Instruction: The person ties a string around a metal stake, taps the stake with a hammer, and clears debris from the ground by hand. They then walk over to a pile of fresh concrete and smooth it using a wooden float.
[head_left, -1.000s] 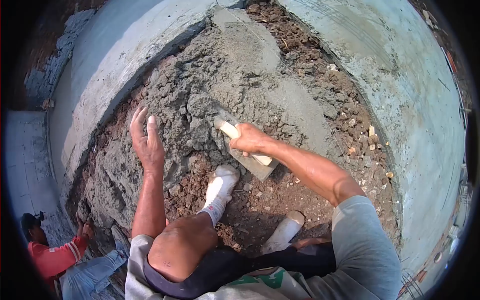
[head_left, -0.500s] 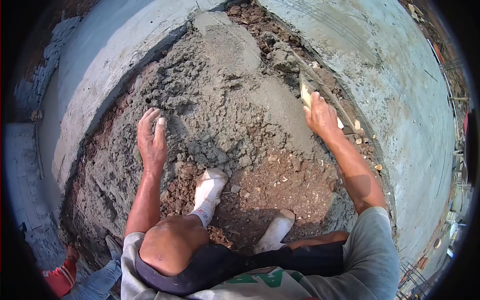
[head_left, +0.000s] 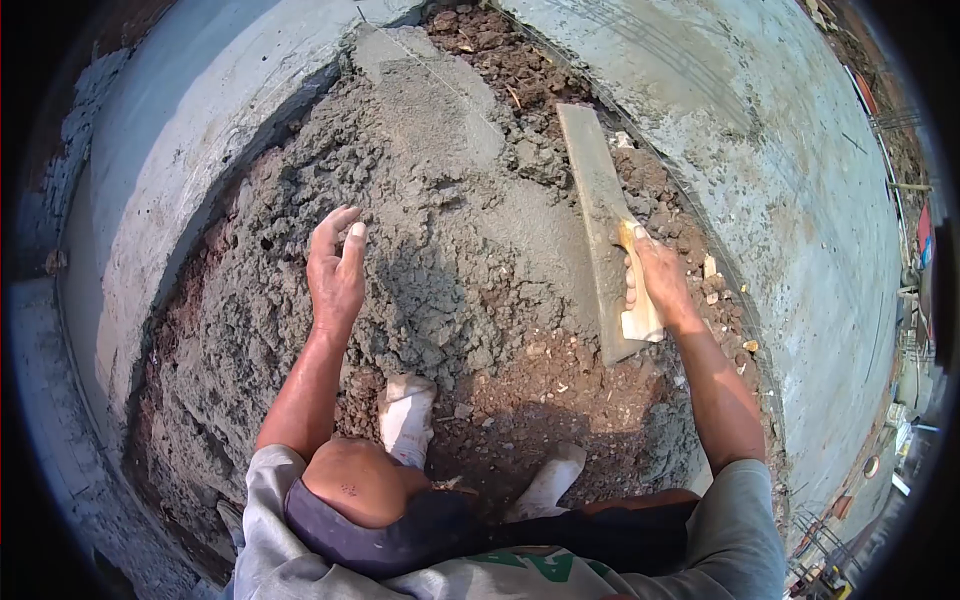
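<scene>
My right hand point(head_left: 655, 275) is wrapped round the pale handle of a long, flat trowel point(head_left: 598, 205). The trowel's mortar-smeared blade lies at the right side of the wet concrete, near the bare soil. With fingers apart and nothing in it, my left hand point(head_left: 337, 270) hovers over the rough, lumpy concrete point(head_left: 270, 300). A smoother patch of concrete point(head_left: 425, 100) lies at the top centre. Between my arms are my feet in white socks point(head_left: 408, 415), one beside the concrete's lower edge.
A raised pale slab point(head_left: 180, 140) borders the concrete on the left, and another slab point(head_left: 780, 230) curves along the right. Brown soil and stones point(head_left: 480, 45) fill the strip beside it. A thin string crosses the top. Wire rods point(head_left: 825, 550) stand at the lower right.
My right hand has moved from the centre to the right edge with the trowel, whose blade now shows lengthwise. My left hand has shifted slightly right. The co-worker in red has left the view.
</scene>
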